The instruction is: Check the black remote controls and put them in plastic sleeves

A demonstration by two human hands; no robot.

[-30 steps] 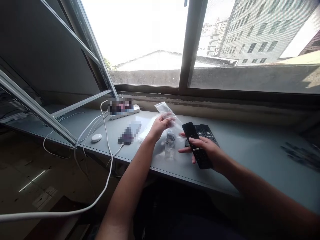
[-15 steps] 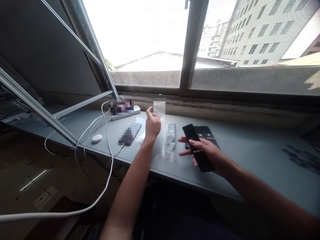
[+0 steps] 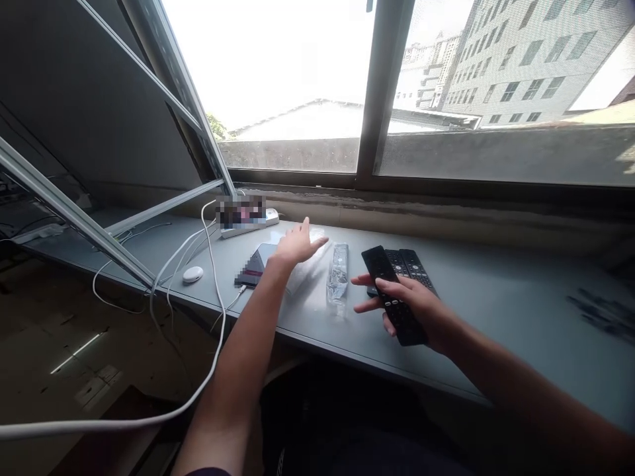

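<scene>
My right hand is closed around a black remote control, its thumb on the button side. Behind that hand, several more black remotes lie side by side on the grey table. Fingers spread, my left hand is over a clear plastic bag, partly hidden beneath it; whether the two touch I cannot tell. Between my hands lies a remote wrapped in clear plastic.
Left of my left arm are a phone on a charging cable, a white round device and a white power strip. A long white cable loops off the table edge. A metal frame slants at left; windows stand behind.
My left hand has opened from a loose pinch and come down slightly left. The clear bag that stood upright by it now lies low on the table. My right hand barely moved.
</scene>
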